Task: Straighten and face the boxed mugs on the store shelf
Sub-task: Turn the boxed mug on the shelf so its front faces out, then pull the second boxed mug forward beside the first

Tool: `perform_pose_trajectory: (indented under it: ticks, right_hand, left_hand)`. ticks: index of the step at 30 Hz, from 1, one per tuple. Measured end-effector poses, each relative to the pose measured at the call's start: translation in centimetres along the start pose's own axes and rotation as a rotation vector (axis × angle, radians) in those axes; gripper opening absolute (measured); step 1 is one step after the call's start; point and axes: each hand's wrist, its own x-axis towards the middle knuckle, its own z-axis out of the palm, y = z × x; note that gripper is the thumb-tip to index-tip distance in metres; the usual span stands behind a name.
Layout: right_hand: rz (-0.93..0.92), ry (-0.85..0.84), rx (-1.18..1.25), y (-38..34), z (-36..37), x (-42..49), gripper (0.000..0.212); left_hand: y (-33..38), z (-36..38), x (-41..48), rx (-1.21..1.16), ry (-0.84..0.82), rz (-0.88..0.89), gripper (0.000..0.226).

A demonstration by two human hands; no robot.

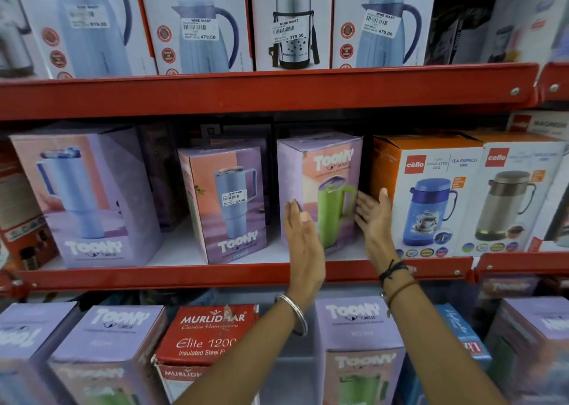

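On the middle shelf (pixel 172 250) stand three lilac Toony mug boxes. The right one, picturing a green mug (pixel 326 173), is turned at an angle with a corner toward me. My left hand (pixel 303 238) lies flat against its left front face. My right hand (pixel 374 213) is open with the palm by the box's right side, fingertips at its edge. A box with a blue mug and price sticker (pixel 229 204) stands to the left, also angled. A bigger blue-mug box (pixel 89 195) sits at the far left.
Orange Cello jug boxes (pixel 431 189) stand tight on the right of my right hand. Red shelf rails (pixel 246 93) run above and below. Flask and jug boxes (pixel 289 23) fill the top shelf. More Toony boxes and a red Murlidhar box (pixel 209 334) sit below.
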Motion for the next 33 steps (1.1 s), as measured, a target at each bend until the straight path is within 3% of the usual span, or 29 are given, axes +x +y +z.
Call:
perform_pose_trajectory:
  ticks: [6, 19, 23, 25, 30, 33]
  right_hand:
    - [-0.089, 0.029, -0.016, 0.7, -1.0, -1.8, 0.062]
    - [-0.144, 0.066, -0.067, 1.5, -0.7, -4.5, 0.052]
    - [-0.424, 0.238, -0.142, 2.1, 1.2, -7.3, 0.045]
    - [-0.541, 0.206, -0.095, 2.3, 2.8, -8.9, 0.047]
    - [-0.479, -0.075, -0.051, 3.7, 8.6, -11.6, 0.054]
    - [-0.385, -0.194, -0.084, 4.8, 12.4, -12.3, 0.051]
  left_hand:
    - [-0.7, -1.7, 2.2, -0.057, -0.037, -0.079, 0.075]
    - [-0.9, -3.0, 2.8, -0.035, -0.119, -0.062, 0.069]
    - [-1.0, -4.0, 1.2, -0.05, -0.014, 0.101, 0.052]
    - [-0.6, -5.5, 0.5, -0.038, 0.057, 0.199, 0.055]
    - [0.3, -11.2, 1.0, 0.023, 0.312, 0.421, 0.055]
    - [-0.1, -14.9, 3.3, -0.024, 0.436, 0.382, 0.046]
